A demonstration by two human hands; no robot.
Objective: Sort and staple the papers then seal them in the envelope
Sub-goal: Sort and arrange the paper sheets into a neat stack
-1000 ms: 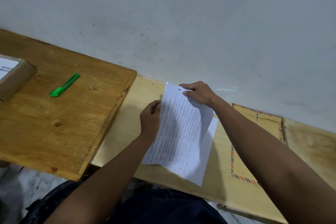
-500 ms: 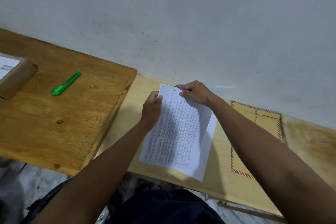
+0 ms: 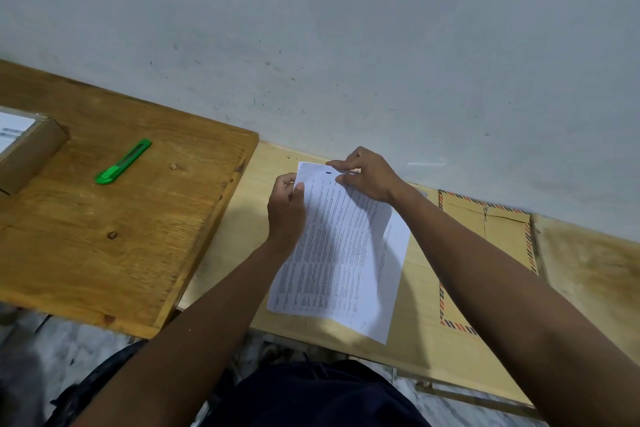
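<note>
I see a dark wooden table (image 3: 104, 246) on the left and, butted against it, a pale wooden bench (image 3: 426, 340) along the wall. On the bench lie the printed papers (image 3: 339, 253), with a brown airmail-bordered envelope (image 3: 502, 229) just beside them to the right. My left hand (image 3: 285, 215) pinches the papers' left edge; my right hand (image 3: 369, 177) pinches their top corner. A cardboard box (image 3: 27, 156) and a green utility knife (image 3: 123, 162) rest on the table.
</note>
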